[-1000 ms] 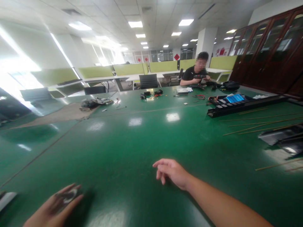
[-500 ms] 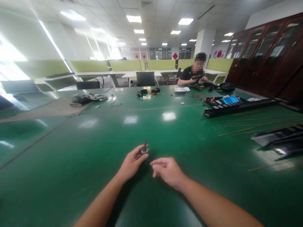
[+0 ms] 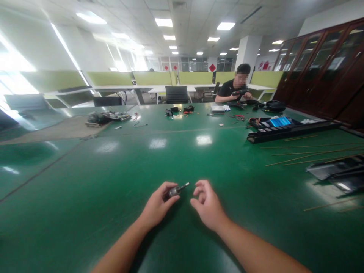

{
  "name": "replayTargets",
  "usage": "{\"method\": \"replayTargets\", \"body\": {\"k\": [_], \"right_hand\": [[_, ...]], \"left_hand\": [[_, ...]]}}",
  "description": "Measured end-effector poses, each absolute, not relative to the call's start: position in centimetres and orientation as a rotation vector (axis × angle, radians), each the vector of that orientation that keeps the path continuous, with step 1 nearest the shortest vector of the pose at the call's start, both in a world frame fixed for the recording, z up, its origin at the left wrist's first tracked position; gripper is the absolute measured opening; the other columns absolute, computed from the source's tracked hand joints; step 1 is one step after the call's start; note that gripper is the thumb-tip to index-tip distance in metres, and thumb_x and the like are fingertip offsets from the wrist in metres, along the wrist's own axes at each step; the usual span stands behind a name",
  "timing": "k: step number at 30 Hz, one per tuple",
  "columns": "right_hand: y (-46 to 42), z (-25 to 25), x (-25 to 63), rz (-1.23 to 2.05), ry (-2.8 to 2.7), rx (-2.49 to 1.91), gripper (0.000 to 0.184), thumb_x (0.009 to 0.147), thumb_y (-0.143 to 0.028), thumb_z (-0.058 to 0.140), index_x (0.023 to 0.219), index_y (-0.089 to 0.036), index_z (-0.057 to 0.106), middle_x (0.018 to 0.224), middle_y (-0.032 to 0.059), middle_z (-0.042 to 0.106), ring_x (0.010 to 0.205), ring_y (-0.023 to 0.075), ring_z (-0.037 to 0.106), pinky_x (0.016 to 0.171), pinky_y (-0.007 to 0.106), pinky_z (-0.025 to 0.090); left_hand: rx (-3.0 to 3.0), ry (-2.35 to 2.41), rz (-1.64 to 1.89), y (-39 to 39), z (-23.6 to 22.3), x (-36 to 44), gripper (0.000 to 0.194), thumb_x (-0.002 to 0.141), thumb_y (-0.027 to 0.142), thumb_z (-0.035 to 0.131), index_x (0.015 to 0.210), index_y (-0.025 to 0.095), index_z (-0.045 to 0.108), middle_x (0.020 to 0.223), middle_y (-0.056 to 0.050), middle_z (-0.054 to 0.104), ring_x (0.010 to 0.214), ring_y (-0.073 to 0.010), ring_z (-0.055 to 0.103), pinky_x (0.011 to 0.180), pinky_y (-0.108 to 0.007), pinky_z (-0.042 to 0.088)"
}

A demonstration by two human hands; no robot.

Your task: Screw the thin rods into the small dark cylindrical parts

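Observation:
My left hand (image 3: 157, 204) is closed on a small metal cylinder with a thin shaft (image 3: 174, 191), pinching it between thumb and fingers. The shaft is tilted up and to the right, and its tip looks pale. Part of the cylinder is covered by my fingers, so its exact kind is unclear. Just right of that tip, my right hand (image 3: 209, 206) is held with curved fingers and the thumb apart. Nothing is in it, and it does not touch the metal part. Both hands are over the green tabletop (image 3: 136, 167).
Across the table a person (image 3: 231, 89) holds a dark tool. A long black channel (image 3: 290, 131), thin rods (image 3: 301, 153) and black panels (image 3: 338, 170) lie to the right. Small parts (image 3: 179, 110) are at the far edge, with a cluttered pile (image 3: 104, 117) at far left.
The metal part has tipped from upright to pointing right, still in my left hand. My right hand has spread its fingers and turned up beside it. The view has shifted slightly.

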State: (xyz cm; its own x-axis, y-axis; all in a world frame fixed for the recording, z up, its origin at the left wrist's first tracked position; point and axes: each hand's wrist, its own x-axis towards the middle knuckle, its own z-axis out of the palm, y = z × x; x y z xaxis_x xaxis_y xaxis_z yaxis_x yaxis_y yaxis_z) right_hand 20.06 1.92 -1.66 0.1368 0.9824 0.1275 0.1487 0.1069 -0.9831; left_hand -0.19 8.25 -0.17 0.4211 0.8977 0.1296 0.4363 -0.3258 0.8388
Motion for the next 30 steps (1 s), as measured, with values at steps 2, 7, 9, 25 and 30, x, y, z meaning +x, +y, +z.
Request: {"method": "replayTargets", "body": {"k": [2, 7, 9, 25, 30], "right_hand": [[1.8, -1.8, 20.0, 0.928, -1.296, -1.311, 0.051, 0.072, -0.013, 0.061, 0.120, -0.022, 0.047, 0.099, -0.0006, 0.060, 0.056, 0.0085, 0.047, 0.057, 0.023, 0.043], [1.7, -1.7, 20.0, 0.900, -1.380, -1.371, 0.052, 0.071, -0.014, 0.063, 0.121, -0.025, 0.054, 0.097, -0.0008, 0.062, 0.055, 0.0093, 0.045, 0.056, 0.024, 0.041], [1.7, -1.5, 20.0, 0.893, -1.390, -1.367, 0.049, 0.071, -0.014, 0.063, 0.119, -0.024, 0.056, 0.095, -0.0003, 0.063, 0.058, 0.0106, 0.047, 0.057, 0.024, 0.040], [1.7, -1.5, 20.1, 0.987, -1.385, -1.326, 0.026, 0.080, -0.018, 0.059, 0.105, -0.019, 0.065, 0.085, 0.0015, 0.068, 0.066, 0.0152, 0.057, 0.062, 0.025, 0.043], [1.6, -1.4, 20.1, 0.983, -1.405, -1.351, 0.024, 0.078, -0.017, 0.060, 0.102, -0.018, 0.065, 0.079, 0.0005, 0.066, 0.061, 0.0142, 0.052, 0.057, 0.024, 0.040]], "left_hand": [[1.994, 1.130, 0.757, 8.1, 0.0, -0.2, 0.030, 0.085, 0.033, 0.065, 0.111, 0.021, 0.060, 0.106, -0.005, 0.067, 0.098, -0.0214, 0.064, 0.093, -0.038, 0.050], [2.120, 1.031, 0.736, 7.5, 0.1, -0.1, 0.030, 0.086, 0.032, 0.065, 0.114, 0.022, 0.062, 0.111, -0.005, 0.067, 0.103, -0.0213, 0.062, 0.095, -0.037, 0.047], [2.159, 0.984, 0.709, 7.3, 0.2, 0.0, 0.030, 0.088, 0.033, 0.063, 0.116, 0.022, 0.062, 0.112, -0.006, 0.067, 0.104, -0.0207, 0.061, 0.094, -0.036, 0.048], [2.260, 0.920, 0.649, 6.4, 0.9, 0.4, 0.033, 0.095, 0.035, 0.053, 0.125, 0.024, 0.057, 0.117, -0.007, 0.065, 0.107, -0.0201, 0.061, 0.097, -0.033, 0.048], [2.269, 0.919, 0.615, 6.4, 1.0, 0.5, 0.033, 0.095, 0.035, 0.053, 0.125, 0.022, 0.057, 0.118, -0.009, 0.065, 0.108, -0.0216, 0.061, 0.098, -0.036, 0.048]]}}
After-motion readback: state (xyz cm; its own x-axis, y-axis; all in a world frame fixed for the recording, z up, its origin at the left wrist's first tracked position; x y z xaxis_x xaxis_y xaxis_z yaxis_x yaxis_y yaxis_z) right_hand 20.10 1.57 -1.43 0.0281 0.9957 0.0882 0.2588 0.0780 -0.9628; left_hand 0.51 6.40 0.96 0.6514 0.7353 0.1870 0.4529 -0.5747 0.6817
